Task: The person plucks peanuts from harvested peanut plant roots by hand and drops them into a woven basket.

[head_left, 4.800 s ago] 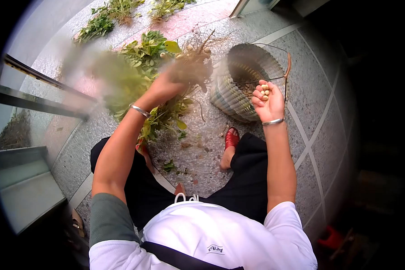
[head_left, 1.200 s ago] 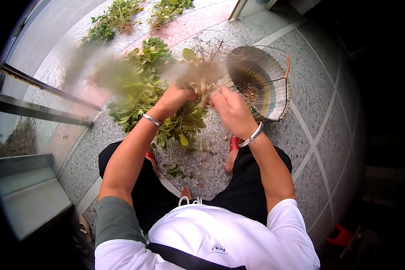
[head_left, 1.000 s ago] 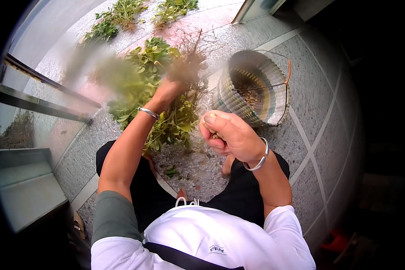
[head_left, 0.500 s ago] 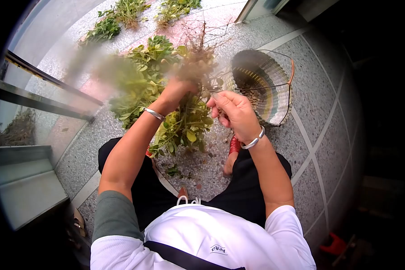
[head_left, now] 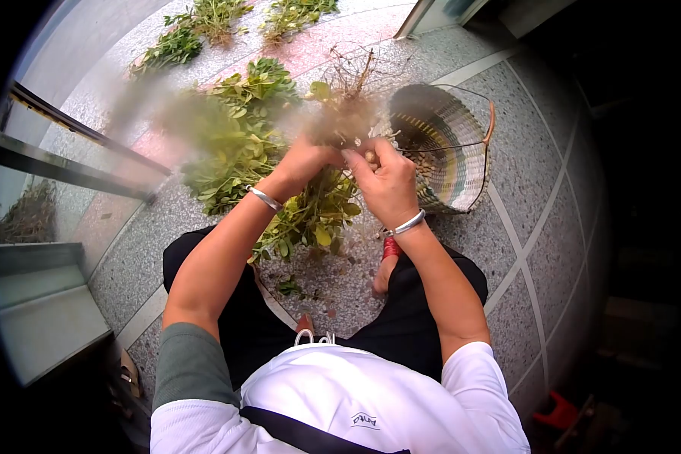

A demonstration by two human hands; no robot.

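Observation:
My left hand [head_left: 310, 160] is closed round the stems of an uprooted peanut plant [head_left: 324, 216]. Its leaves hang down toward my feet and its thin roots [head_left: 362, 76] point up and away. My right hand [head_left: 390, 185] is right beside the left, its fingers closed on pale peanuts [head_left: 371, 157] at the root end. A blurred smear in the picture hides part of the roots and of my left fingers. To the right of my right hand stands a woven basket [head_left: 465, 178] with peanuts [head_left: 426, 164] at its bottom.
A heap of leafy peanut plants [head_left: 238, 144] lies left of my hands. More plants [head_left: 216, 19] are on the floor farther off. A glass door frame [head_left: 83, 163] stands at the left. Fallen leaves [head_left: 289, 286] lie between my feet, and a red object [head_left: 558, 411] is at lower right.
My right hand has moved up and left to the roots, beside my left hand. The left hand has shifted slightly right with the plant, and the roots now lean more to the right.

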